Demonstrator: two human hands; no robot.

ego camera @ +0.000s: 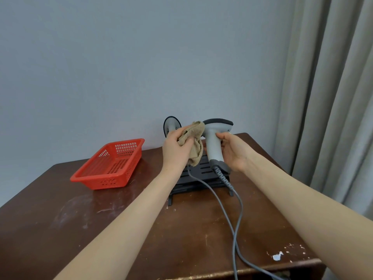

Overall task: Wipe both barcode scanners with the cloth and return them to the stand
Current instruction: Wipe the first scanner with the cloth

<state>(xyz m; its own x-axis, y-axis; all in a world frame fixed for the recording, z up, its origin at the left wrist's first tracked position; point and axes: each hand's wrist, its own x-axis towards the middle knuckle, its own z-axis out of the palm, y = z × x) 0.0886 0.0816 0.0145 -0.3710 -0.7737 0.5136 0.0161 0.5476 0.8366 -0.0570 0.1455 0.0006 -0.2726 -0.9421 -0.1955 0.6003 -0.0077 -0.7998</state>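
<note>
Over the black slatted stand [203, 170], the right hand [234, 152] grips the grey plastic scanner [214, 144], seemingly light and rigid, by its handle; at nine o'clock the left hand [174, 150] bunches the soft tan cloth [194, 138].

Second scanner [171, 125]: only its head and neck showed; the rest sat behind the left hand [175, 150] and cloth [193, 138].
Stand [203, 168]: upper part was covered by the cloth and held scanner [215, 142].
Cables [223, 178]: ran off the bottom edge.
Right hand [234, 152]: fingers were mostly hidden behind the handle.
Tabletop [101, 229]: was cut by the left and bottom edges.
</note>
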